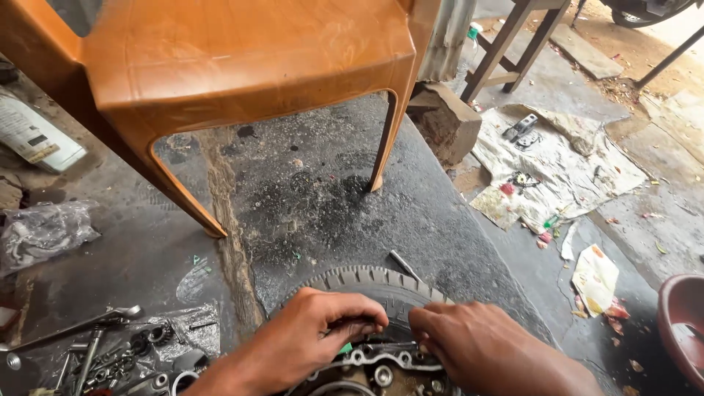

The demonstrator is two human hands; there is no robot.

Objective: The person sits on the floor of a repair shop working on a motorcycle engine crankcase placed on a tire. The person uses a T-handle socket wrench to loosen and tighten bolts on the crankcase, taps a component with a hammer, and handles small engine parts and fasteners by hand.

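Two bare hands work over a metal engine casing (pixel 381 363) lying against a black tyre (pixel 381 287). The left hand (pixel 312 334) curls its fingers (pixel 359 323) tightly onto the tyre's inner edge. The right hand (pixel 477 341) pinches its fingertips (pixel 422 330) closed just beside them; what they grip is hidden. Left of the fingers lie loose wrenches (pixel 70 331). Beyond stands an orange plastic chair (pixel 242 59).

We see the tyre (pixel 381 287) half hidden by hands, metal casing (pixel 378 363) cut off below, maroon basin (pixel 686 323) cropped at right.
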